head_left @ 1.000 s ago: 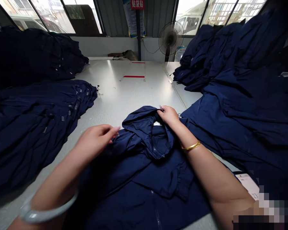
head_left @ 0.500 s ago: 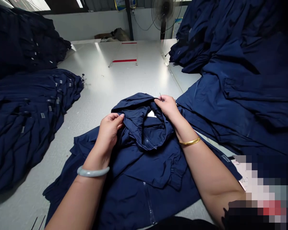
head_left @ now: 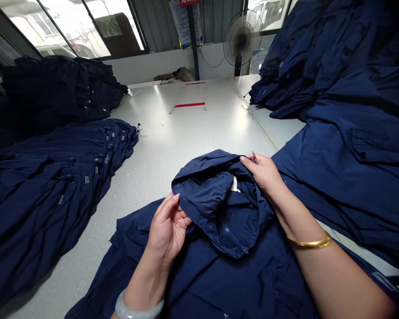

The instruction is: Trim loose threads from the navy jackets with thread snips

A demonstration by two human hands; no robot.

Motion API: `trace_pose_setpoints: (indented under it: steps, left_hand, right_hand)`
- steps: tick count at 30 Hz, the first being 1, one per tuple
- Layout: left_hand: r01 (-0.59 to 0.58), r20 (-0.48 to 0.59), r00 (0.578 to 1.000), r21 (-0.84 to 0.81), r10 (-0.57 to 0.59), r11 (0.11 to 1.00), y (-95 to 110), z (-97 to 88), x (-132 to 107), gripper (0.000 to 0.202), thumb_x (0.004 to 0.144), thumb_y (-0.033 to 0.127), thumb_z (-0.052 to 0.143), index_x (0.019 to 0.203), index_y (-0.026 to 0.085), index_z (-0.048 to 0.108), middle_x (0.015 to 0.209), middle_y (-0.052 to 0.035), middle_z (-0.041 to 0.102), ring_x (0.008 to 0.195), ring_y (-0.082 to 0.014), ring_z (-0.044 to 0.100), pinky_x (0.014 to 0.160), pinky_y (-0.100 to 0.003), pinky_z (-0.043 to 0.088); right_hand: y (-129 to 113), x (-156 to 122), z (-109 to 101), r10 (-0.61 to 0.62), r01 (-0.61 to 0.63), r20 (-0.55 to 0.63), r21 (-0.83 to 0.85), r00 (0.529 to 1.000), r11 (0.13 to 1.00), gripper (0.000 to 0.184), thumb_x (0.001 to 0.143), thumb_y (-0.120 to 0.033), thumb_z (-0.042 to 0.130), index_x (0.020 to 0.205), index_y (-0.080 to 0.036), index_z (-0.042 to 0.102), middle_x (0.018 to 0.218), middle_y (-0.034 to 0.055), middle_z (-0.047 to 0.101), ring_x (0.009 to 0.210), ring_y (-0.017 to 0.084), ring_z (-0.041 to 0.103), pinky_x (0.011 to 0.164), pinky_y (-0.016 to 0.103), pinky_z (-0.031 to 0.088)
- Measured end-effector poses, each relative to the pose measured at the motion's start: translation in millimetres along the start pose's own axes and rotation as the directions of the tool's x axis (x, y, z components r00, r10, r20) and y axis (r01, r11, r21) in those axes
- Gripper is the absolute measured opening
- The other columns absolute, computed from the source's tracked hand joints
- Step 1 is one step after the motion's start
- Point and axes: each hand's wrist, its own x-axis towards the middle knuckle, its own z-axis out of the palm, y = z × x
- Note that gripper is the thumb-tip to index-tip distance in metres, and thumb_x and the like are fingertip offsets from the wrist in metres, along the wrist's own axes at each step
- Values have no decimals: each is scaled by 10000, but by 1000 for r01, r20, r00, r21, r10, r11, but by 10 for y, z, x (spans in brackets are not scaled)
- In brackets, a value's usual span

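Note:
A navy jacket lies spread on the table in front of me, its hood raised and its neck opening facing up. My left hand pinches the hood's left edge between thumb and fingers, with the palm partly turned up. On the far right side of the same edge, my right hand is closed on the fabric. A thin dark pointed tip sticks up from the right hand; the rest of that tool is hidden. Inside the neck shows a white label.
Navy garments with small white tags are stacked on the left, with a darker pile behind. A large heap of navy garments rises on the right. The pale table bears red tape; a fan stands beyond.
My view has tilted up, showing more of the windows. The hood opening is spread wider, and my left hand has turned to show more of its palm.

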Motion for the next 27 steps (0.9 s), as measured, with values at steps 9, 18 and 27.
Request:
trace_pose_setpoints:
  steps: [9, 18, 27]
  left_hand:
    - [-79, 29, 997, 127, 76, 989, 11, 51, -84, 186, 817, 236, 692, 963, 169, 599, 791, -4, 676, 623, -105, 659, 569, -218, 577]
    - [-178, -205, 960, 82, 192, 981, 42, 144, -23, 779, 614, -8, 774, 1249, 314, 459, 871, 53, 634, 731, -80, 669, 667, -157, 554]
    - [-167, -204, 961, 111, 187, 980, 79, 84, 0, 304, 617, 252, 853, 859, 144, 704, 815, -43, 735, 824, -220, 716, 777, -329, 593]
  right_hand:
    - [-153, -50, -87, -22, 10, 62, 189, 998, 982, 359, 711, -532, 772, 851, -207, 711, 825, 37, 716, 731, 188, 635, 686, 306, 495]
    - [-505, -230, -104, -232, 197, 265, 152, 936, 968, 290, 878, -492, 635, 797, -214, 642, 715, -11, 574, 663, 121, 516, 634, 235, 420]
    - [-659, -283, -77, 32, -107, 156, 502, 987, 859, 294, 739, -411, 791, 716, -184, 606, 684, -27, 542, 614, 102, 485, 605, 224, 418]
